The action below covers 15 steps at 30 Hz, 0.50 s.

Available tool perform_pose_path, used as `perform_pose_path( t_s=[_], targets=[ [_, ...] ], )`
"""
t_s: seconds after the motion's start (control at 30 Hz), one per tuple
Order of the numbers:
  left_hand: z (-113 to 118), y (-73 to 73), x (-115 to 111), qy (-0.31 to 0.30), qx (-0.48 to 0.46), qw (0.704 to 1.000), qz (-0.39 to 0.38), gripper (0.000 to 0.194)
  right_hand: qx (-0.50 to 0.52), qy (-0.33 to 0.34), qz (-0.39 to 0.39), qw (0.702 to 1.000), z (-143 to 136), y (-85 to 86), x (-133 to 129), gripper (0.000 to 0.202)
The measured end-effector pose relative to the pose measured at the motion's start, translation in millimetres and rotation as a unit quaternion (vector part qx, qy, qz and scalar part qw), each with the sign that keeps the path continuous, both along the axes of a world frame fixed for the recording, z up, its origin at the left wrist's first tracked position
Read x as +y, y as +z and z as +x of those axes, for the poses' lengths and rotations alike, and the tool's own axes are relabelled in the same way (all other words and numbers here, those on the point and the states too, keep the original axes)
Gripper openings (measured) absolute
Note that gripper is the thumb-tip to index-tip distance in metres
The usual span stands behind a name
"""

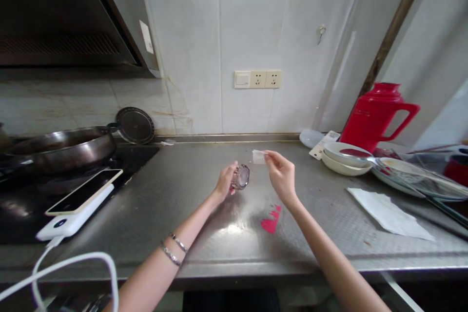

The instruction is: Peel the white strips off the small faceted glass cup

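Note:
In my left hand (225, 181) is a small faceted glass cup (241, 177), tilted so that its round mouth or base faces right; which end it is I cannot tell. My right hand (281, 173) pinches a small white translucent piece (259, 157), like tissue or film, between thumb and forefinger. The piece hangs above the counter, a little to the right of the glass and apart from it. Below my right hand, a pink-red cut-out shape (270, 220) with a jagged edge lies flat on the steel counter (219, 248).
To the left, a large pan (66, 146) sits on the black stove beside a phone (84, 191) and a white power bank (76, 214) with a cable. On the right stand a red thermos jug (373, 117), stacked bowls (345, 163), plates and a folded white tissue (389, 212).

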<state>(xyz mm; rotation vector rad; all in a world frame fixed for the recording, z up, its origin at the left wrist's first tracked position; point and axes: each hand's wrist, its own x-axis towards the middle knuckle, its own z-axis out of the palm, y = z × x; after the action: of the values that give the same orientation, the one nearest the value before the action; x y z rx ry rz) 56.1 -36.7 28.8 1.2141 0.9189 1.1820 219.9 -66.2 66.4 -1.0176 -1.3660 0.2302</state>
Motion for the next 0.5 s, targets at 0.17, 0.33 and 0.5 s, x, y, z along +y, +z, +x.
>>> perform_pose_path(
  t_s=[0.17, 0.33, 0.5],
  targets=[
    [-2.0, 7.1, -1.7, -0.012, 0.056, 0.997, 0.053, 0.049, 0.137, 0.094, -0.196, 0.966, 2.3, -16.0, 48.0, 0.023],
    [-2.6, 3.7, 1.1, 0.023, 0.152, 0.974, 0.166, 0.05, 0.189, 0.178, -0.289, 0.921, -19.3, -36.4, 52.4, 0.014],
    [-8.3, 0.0, 3.5, 0.081, 0.263, 0.92, 0.279, 0.066, 0.25, 0.21, -0.305, 0.895, -33.8, -44.0, 43.3, 0.018]
  ],
)
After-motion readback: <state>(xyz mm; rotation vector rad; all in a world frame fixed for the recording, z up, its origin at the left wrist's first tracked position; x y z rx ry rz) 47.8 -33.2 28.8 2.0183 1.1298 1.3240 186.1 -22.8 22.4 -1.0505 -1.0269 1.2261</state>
